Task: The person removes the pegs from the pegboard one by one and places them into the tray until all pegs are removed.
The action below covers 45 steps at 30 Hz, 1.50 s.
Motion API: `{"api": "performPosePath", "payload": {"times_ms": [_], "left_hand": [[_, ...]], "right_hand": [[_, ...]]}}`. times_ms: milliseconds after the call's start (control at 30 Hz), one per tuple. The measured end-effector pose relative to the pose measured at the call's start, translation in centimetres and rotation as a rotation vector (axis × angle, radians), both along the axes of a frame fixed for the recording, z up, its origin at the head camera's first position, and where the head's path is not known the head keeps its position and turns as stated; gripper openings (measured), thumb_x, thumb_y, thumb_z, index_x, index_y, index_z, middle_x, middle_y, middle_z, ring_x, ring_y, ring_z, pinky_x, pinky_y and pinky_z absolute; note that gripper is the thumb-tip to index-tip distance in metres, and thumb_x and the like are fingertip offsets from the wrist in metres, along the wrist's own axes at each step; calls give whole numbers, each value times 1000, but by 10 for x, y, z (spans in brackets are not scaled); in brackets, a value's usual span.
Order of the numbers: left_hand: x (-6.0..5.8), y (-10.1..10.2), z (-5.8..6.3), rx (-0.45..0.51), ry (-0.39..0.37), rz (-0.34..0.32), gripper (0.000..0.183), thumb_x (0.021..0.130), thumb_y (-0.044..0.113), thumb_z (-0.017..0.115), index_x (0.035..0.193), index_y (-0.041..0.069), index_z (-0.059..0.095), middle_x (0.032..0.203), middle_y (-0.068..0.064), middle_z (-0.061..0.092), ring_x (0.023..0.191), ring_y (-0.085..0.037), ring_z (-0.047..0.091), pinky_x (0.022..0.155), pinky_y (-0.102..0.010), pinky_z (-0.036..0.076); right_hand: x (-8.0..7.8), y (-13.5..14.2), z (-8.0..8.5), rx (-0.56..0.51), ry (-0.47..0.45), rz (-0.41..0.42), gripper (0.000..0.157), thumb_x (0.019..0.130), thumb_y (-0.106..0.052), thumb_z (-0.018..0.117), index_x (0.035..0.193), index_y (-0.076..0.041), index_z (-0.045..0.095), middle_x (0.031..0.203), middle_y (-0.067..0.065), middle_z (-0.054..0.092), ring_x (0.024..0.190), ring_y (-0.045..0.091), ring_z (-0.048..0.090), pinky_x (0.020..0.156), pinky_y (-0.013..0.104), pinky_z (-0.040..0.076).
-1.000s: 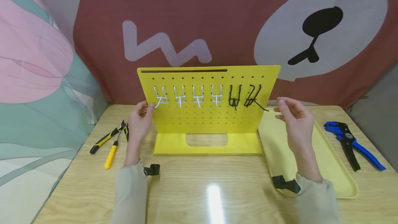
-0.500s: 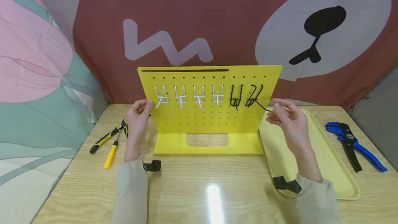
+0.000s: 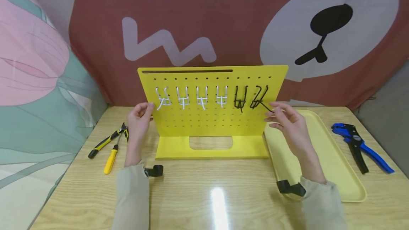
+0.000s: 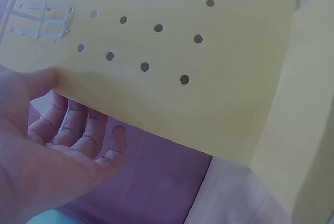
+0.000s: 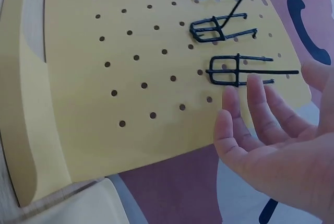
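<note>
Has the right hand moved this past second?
Yes: in the head view, the right hand has moved left, now overlapping the right edge of the yellow pegboard.

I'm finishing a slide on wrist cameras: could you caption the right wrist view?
Bare right hand close beside the nearer of two black wire hooks on an upright yellow perforated board.

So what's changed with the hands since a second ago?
The right hand moved left, reaching the right edge of the yellow perforated board by the rightmost black wire hook. The left hand stayed at the left edge; the white wire hooks stayed put.
</note>
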State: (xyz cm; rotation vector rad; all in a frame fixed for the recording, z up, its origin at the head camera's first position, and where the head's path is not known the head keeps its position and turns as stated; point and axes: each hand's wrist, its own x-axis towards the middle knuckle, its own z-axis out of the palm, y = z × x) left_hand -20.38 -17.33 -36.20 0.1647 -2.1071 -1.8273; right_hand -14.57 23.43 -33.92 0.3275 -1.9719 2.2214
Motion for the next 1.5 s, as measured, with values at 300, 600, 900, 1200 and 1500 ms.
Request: {"api": "performPosePath", "payload": {"times_ms": [300, 600, 900, 1200, 1500], "left_hand": [[0, -1, 2, 5, 1, 1, 26, 95, 24, 61, 102, -1, 61, 78, 20, 62, 82, -6, 58, 71, -21, 51], [-1, 0, 1, 14, 14, 3, 26, 95, 25, 61, 102, 0, 61, 79, 17, 63, 81, -6, 58, 71, -23, 51], [1, 0, 2, 0, 12, 6, 30, 95, 26, 61, 104, -2, 61, 78, 20, 62, 78, -5, 58, 72, -23, 52], [1, 2, 1, -2, 11, -7, 29, 96, 24, 60, 104, -3, 61, 78, 20, 63, 78, -5, 58, 70, -22, 51], [1, 2, -1, -10, -8, 2, 30, 96, 26, 60, 105, -3, 61, 82, 15, 63, 80, -6, 58, 71, -23, 52]], "right_hand": [[-2, -9, -3, -130, 20, 26, 23, 98, -14, 55, 115, 0, 60, 93, 5, 68, 84, 17, 66, 76, 26, 54], [-3, -13, -2, -355, 89, 109, 21, 99, -4, 49, 106, 3, 68, 95, 10, 71, 87, 22, 67, 78, 30, 54], [-2, -13, -5, -392, 136, 228, 25, 98, 6, 46, 105, 2, 70, 102, 10, 70, 94, 22, 67, 83, 31, 53], [7, -17, 0, -346, 150, 153, 24, 98, 4, 46, 104, 3, 70, 100, 10, 70, 91, 21, 67, 80, 30, 54], [15, -15, 9, -260, 64, 27, 20, 99, -9, 51, 103, 1, 68, 92, 6, 69, 87, 17, 67, 75, 27, 55]]}}
